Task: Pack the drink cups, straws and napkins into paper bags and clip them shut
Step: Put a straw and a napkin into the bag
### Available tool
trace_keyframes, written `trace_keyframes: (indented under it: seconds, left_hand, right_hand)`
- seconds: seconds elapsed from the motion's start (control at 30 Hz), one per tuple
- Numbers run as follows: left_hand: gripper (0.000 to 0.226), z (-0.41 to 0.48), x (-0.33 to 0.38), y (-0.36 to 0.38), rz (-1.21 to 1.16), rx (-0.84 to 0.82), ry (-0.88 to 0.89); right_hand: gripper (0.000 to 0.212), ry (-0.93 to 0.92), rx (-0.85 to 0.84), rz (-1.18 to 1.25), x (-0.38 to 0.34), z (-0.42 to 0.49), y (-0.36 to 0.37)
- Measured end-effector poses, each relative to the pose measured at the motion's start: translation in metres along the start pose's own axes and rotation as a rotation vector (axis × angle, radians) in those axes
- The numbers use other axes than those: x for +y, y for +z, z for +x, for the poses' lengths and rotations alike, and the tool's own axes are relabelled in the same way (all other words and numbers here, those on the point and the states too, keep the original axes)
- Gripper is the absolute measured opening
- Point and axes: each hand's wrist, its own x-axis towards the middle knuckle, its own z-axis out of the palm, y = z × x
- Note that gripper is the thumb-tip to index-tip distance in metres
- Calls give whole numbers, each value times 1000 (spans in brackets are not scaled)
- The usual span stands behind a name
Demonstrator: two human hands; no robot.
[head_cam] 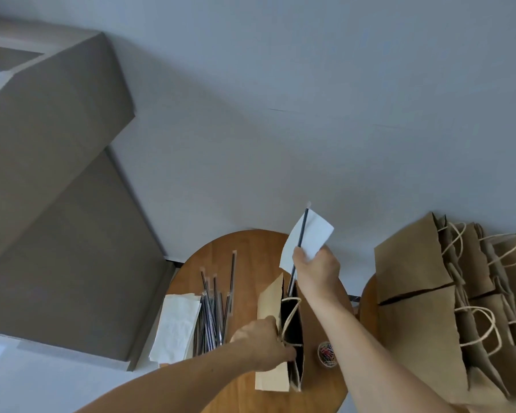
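An open brown paper bag [270, 305] with twine handles stands on the round wooden table [251, 254]. My left hand [261, 342] grips the bag's near rim and holds the mouth apart. Above the bag, my right hand [316, 269] pinches a white napkin [309, 236] together with a black wrapped straw [301, 231]; the straw's lower end dips into the bag's opening. A pile of wrapped straws [213, 311] and a stack of white napkins [176, 326] lie on the table left of the bag. No drink cup is visible.
A small clear tub of coloured clips [326, 353] sits right of the bag. Several brown handled bags [459, 299] stand in rows on the right. Two large cardboard boxes [57, 174] are stacked at the left against the wall.
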Motion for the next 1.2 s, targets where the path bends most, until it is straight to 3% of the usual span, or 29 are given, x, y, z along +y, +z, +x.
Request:
trace_keyframes:
  seconds: [0.17,0.47,0.6,0.8,0.9,1.03,1.13,1.2]
  left_hand:
    - [38,4,-4,-3,-54,142,-93]
    - [31,14,-38,-6,-453,135,-138]
    - [33,13,-40,-5,-485,115,-107]
    - [36,10,-41,-4,-450,96,-75]
    - [38,8,-44,-8,-415,99,-67]
    - [39,6,-45,-13,-419,89,-58]
    - [39,6,-46,-17,-433,89,-50]
    - [39,7,-47,-18,-435,82,-44]
  right_hand:
    - [22,26,-48,-35,-3,-14,13]
    - [15,-86,-406,-440,11,-54,-5]
    - [17,-28,-452,-665,24,-64,-19]
    - [2,85,-565,-592,33,-74,20]
    - [9,206,-628,-594,41,-63,43]
    - [28,359,-593,-514,51,-46,70]
    - [15,453,-579,-459,62,-46,84]
    - [22,522,-545,-425,75,-51,88]
